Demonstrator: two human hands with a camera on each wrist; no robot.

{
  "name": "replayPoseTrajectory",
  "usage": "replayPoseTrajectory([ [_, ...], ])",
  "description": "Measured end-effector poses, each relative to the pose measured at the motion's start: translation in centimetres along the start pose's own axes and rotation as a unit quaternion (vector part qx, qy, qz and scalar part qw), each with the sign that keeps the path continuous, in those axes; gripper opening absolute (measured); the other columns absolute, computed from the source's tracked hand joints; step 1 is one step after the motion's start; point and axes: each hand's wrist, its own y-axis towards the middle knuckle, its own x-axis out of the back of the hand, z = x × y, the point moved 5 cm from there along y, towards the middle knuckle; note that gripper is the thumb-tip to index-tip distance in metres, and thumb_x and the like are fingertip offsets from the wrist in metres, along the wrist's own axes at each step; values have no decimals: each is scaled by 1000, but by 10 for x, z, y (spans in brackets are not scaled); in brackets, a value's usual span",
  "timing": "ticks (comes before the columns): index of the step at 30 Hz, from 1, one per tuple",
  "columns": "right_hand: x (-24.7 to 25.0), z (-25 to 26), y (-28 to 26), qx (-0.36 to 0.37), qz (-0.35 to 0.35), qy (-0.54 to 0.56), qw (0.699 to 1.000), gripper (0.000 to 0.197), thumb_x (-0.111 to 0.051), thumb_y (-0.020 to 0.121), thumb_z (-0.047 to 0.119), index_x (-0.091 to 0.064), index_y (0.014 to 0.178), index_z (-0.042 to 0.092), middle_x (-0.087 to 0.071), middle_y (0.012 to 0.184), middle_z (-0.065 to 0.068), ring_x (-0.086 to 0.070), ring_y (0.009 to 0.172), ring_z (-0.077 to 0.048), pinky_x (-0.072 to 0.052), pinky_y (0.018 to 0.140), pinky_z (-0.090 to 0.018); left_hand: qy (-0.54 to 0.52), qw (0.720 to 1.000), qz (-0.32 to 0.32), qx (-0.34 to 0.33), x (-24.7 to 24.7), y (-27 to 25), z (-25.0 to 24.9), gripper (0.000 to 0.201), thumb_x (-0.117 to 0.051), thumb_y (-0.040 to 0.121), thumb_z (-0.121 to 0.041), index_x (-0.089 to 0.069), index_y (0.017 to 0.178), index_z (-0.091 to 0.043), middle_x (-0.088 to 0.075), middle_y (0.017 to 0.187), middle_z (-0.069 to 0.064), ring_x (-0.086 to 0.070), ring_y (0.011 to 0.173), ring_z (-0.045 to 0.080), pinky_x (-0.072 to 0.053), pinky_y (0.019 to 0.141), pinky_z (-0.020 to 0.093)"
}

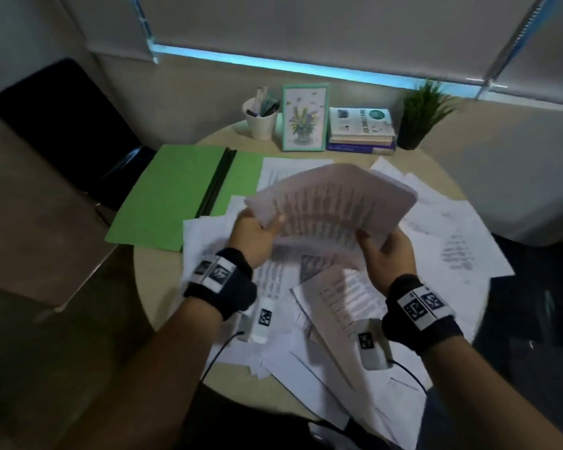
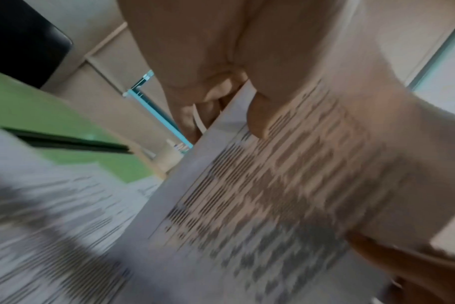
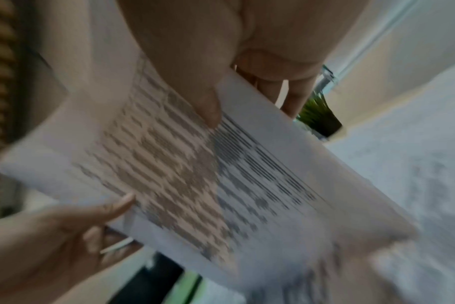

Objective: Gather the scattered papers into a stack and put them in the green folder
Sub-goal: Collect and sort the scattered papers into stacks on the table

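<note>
White printed sheet is up in the air over the table, bowed upward, with the left hand pinching one end and the right hand pinching the other, thumbs on top and fingers curled under. Rest of the papers lie scattered below, and the green folder lies open at the table's left, partly under a few of them.

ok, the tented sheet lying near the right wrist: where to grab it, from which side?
Take the tented sheet by its raised edge nearest the right hand, coming from above. That edge stands clear of the pile, so fingers can pinch it without dragging neighbours.
</note>
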Motion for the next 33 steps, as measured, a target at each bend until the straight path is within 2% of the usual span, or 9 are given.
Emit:
replayPoseTrajectory([
  [7, -13, 24, 10, 49, -46, -10, 998, 28, -56, 93, 22, -60, 118, 11, -67, 108, -9, -60, 96, -21, -46, 79, -33, -94, 992, -79, 11, 3, -16, -7, 32, -53, 98, -17, -54, 129, -12, -62, 115, -4, -57, 104, 12, -46, 88, 25],
  [11, -38, 15, 6, 18, 20, -62, 998, 29, -55, 96, 20, -58, 123, 10, -65, 116, -13, -60, 103, -28, -38, 80, -28, -81, 995, -41, 51, 8, -14, 24, 52, -51, 98, -25, -35, 146, -14, -45, 146, 0, -40, 136, 19, -34, 110, 33],
  [13, -48, 8, 7, 10, 30, -63, 998, 28, -54, 96, 19, -58, 122, 8, -65, 117, -16, -59, 107, -31, -38, 81, -28, -64, 997, -11, 45, 12, -15, 42, 45, -53, 97, -28, -42, 139, -17, -51, 140, -1, -46, 131, 18, -39, 108, 36],
  [16, -45, 14, 15, 19, -6, -38, 999, 26, -55, 96, 19, -60, 120, 10, -66, 115, -13, -61, 106, -29, -40, 84, -30, -107, 991, -44, 71, 34, -19, 66, 25, -54, 96, -34, -53, 119, -25, -60, 124, -7, -57, 113, 13, -45, 87, 22],
  [18, -39, 19, 22, 17, -22, -39, 999, 26, -54, 95, 17, -59, 120, 10, -65, 115, -13, -60, 106, -29, -39, 84, -29, -80, 975, -169, 119, 66, -21, 92, 17, -51, 98, -31, -56, 112, -23, -60, 120, -2, -58, 108, 17, -42, 76, 15],
  [20, -34, 19, 30, 4, -17, -60, 998, 28, -53, 95, 16, -58, 122, 10, -64, 118, -16, -59, 108, -31, -39, 86, -30, 5, 938, -278, 205, 96, -26, 123, 23, -51, 97, -20, -55, 119, -16, -55, 127, 6, -56, 115, 25, -44, 82, 21],
  [25, -32, 4, 34, -26, 30, -116, 992, 28, -53, 96, 17, -58, 121, 7, -63, 118, -20, -58, 109, -36, -43, 93, -44, 216, 881, -181, 381, 116, -33, 179, 75, -62, 87, -31, -23, 149, -12, -23, 156, 10, -28, 141, 35, -33, 111, 49],
  [29, -34, -12, 25, -58, 57, -138, 987, 27, -53, 96, 19, -58, 120, 8, -64, 116, -19, -59, 104, -35, -44, 89, -42, 228, 890, -168, 358, 105, -19, 179, 82, -77, 78, -32, -33, 142, -5, -37, 147, 16, -46, 128, 38, -46, 100, 49],
  [33, -37, -18, 19, -69, 72, -151, 983, 26, -52, 97, 20, -59, 119, 7, -64, 114, -19, -60, 101, -34, -44, 86, -39, 259, 901, -128, 324, 94, -13, 171, 33, -67, 86, -25, -61, 111, -5, -64, 113, 10, -64, 98, 29, -52, 62, 28],
])
